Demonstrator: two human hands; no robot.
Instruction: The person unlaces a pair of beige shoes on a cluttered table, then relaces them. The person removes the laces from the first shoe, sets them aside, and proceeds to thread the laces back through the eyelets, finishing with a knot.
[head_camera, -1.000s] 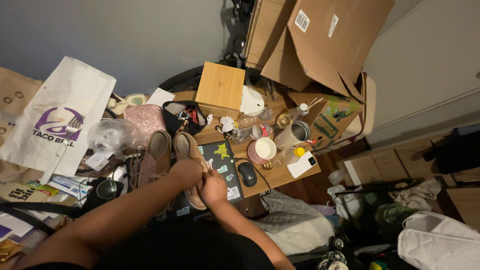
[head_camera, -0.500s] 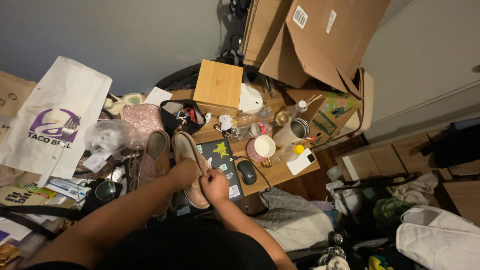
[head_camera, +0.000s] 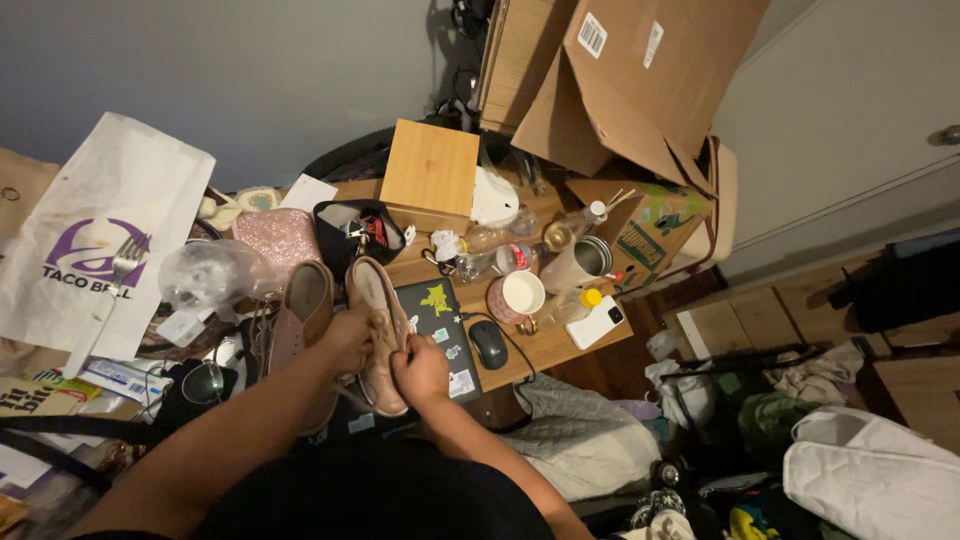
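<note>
Between both hands' fingers (head_camera: 400, 345), pink shoe (head_camera: 378, 320)

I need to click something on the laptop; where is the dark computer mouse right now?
In the head view, the dark computer mouse lies on the wooden desk, right of the stickered laptop and below the pink mug.

Bare forearms without sleeves, and a black garment over the lap.

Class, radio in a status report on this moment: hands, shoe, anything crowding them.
Left hand and right hand both grip the pink shoe. Second shoe alongside. Laptop beneath, mouse close.
</note>
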